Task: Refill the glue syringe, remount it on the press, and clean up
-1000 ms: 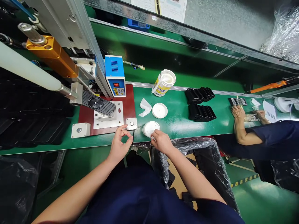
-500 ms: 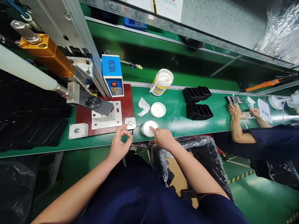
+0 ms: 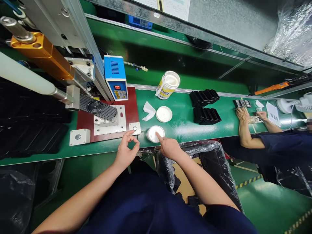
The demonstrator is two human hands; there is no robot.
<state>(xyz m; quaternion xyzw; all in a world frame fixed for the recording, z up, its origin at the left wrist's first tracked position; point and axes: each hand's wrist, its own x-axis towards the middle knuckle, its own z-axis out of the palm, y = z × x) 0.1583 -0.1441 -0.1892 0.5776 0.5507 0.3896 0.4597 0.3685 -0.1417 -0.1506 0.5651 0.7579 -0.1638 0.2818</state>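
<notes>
My right hand (image 3: 170,148) reaches over a small round white tub (image 3: 153,138) near the bench's front edge. Its index finger is stretched out, the tip on the white surface at the top; the other fingers are curled, with nothing visible in them. My left hand (image 3: 126,150) hangs empty at the bench edge, thumb and fingers curved with a gap between them. It is nearest to a white button box (image 3: 135,128). Behind the tub lie a round white lid (image 3: 164,114) and a crumpled white wipe (image 3: 148,111). A larger open jar (image 3: 168,85) with a yellow label stands behind these.
On the left, a press fixture holds a black ribbed pedal (image 3: 97,108) beside a blue control box (image 3: 115,78). Black ribbed parts (image 3: 206,106) stand to the right. A plastic-lined bin (image 3: 219,162) sits below the bench edge. A co-worker's hands (image 3: 243,115) work farther right.
The view has shifted slightly. My right index finger stays on the tub's white surface, and my left thumb and index finger keep their curved, parted pose.
</notes>
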